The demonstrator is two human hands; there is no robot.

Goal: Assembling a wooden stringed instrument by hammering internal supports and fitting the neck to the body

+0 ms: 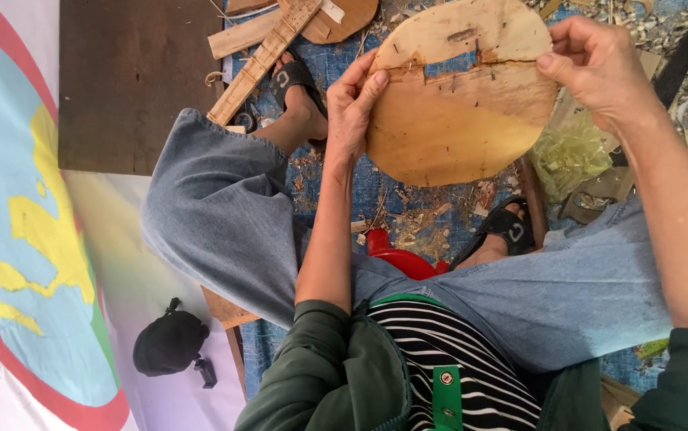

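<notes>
Hands grip a thin rounded wooden panel [460,96] in the upper centre of the frame, where it is held up over the knees of a seated person. The left hand [354,108] is closed on the panel's left edge, its thumb [373,86] laid over the near face and its fingers curled behind. The right hand [595,64] is pinched on the upper right edge, thumb pressed to the front, fingers wrapped over the rim. Neither hand is spread wide; both are clamped on the panel alone.

A jagged crack is seen running across the panel, with a rectangular gap broken through near its middle, so the piece is judged to be light, fairly stiff but fragile, and liable to split further if flexed. It would best be held at opposite edges, as shown, with the strain kept off the cracked line.

Below the panel, wood shavings [420,223] are scattered over a blue tarp [344,56]. Black sandals [296,78] are worn on both feet, and a red plastic stool [396,255] shows between the denim-clad legs. A notched wooden strip [264,60] lies at upper centre-left beside a dark board [132,80]. A small black pouch [170,343] rests at lower left on a colourful printed sheet [17,199].
</notes>
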